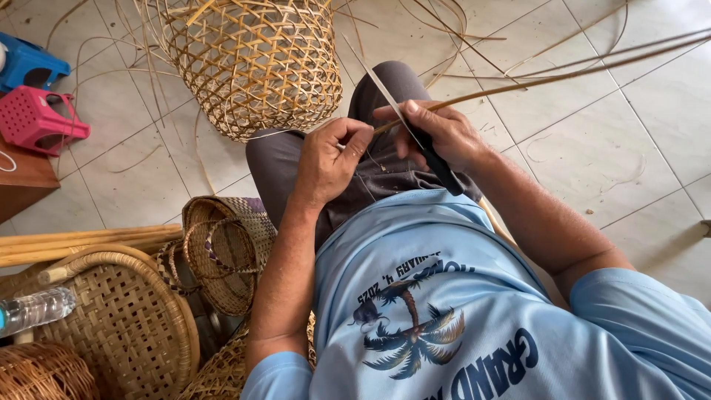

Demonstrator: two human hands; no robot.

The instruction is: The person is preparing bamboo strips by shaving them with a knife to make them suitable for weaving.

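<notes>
We are looking down at our lap, seated above a tiled floor [607,163]. Our right hand [437,133] is closing around the black handle of a knife [415,130], the long blade pointing up and away from us, thumb lying across it. A thin cane strip [563,74] is running from under that thumb out to the right over the floor. Our left hand [329,159] is curling shut just beside the right, fingertips pinching the near end of the strip against our knee. An open-weave basket [252,63] is standing on the floor just beyond our knees, loose strands spreading around it. To our left are lying woven trays [126,326], a small woven bag [222,252], bamboo poles [81,241], a water bottle [37,310], and pink [37,122] and blue stools [29,67].
</notes>
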